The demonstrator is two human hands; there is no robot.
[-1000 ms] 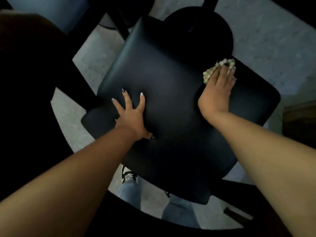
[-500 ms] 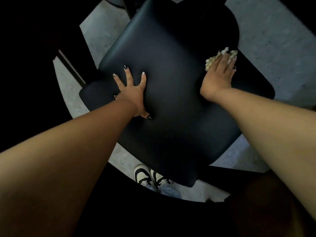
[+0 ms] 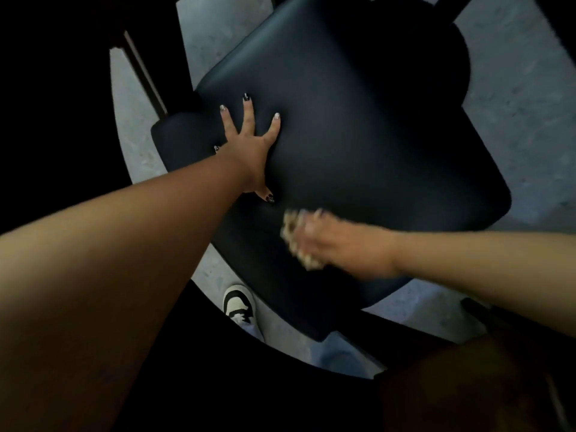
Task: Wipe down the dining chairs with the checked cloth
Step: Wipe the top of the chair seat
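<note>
Black padded chair seat (image 3: 358, 126), grey floor (image 3: 523, 98)

The scene is dim, with black vignetting closing in round the edges from the wide-angle lens. Pale floor (image 3: 514, 98) beyond the hands is the brightest part. The chair seat (image 3: 358, 126) shows a soft sheen by the left hand (image 3: 249, 145). The right hand (image 3: 330, 241) and cloth (image 3: 296, 241) are smeared by motion blur.
</note>
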